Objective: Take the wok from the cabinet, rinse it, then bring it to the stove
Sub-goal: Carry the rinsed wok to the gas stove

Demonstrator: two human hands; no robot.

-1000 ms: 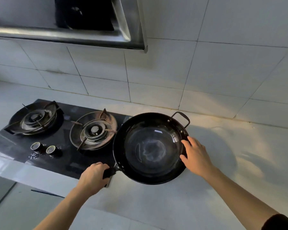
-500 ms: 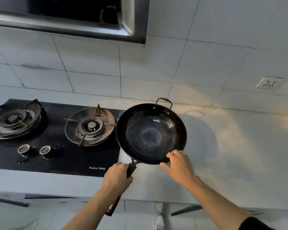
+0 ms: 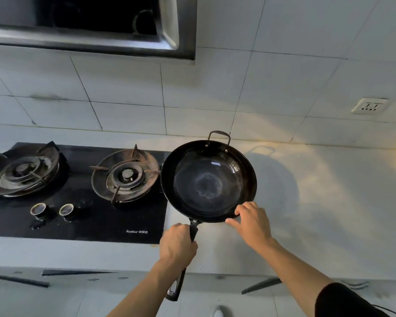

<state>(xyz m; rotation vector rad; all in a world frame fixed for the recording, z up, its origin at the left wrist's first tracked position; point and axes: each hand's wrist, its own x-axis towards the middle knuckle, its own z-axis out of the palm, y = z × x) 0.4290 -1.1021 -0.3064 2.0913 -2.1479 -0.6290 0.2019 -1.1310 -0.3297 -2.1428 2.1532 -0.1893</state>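
Note:
A black wok with a long handle and a small loop handle at its far side sits at the counter, just right of the black gas stove. My left hand is closed around the long handle near the bowl. My right hand rests its fingertips on the wok's near right rim. The stove's right burner lies just left of the wok; the left burner is farther left. The wok is empty, with a pale patch in its middle.
Two knobs sit at the stove's front. A range hood hangs over the burners. A wall socket is at the right on the tiled wall. The pale counter stretches right of the wok. Floor and a shoe show below.
The wok has turned so its long handle points toward me. My right hand slid from the right rim to the near rim. The camera has tilted and drawn back.

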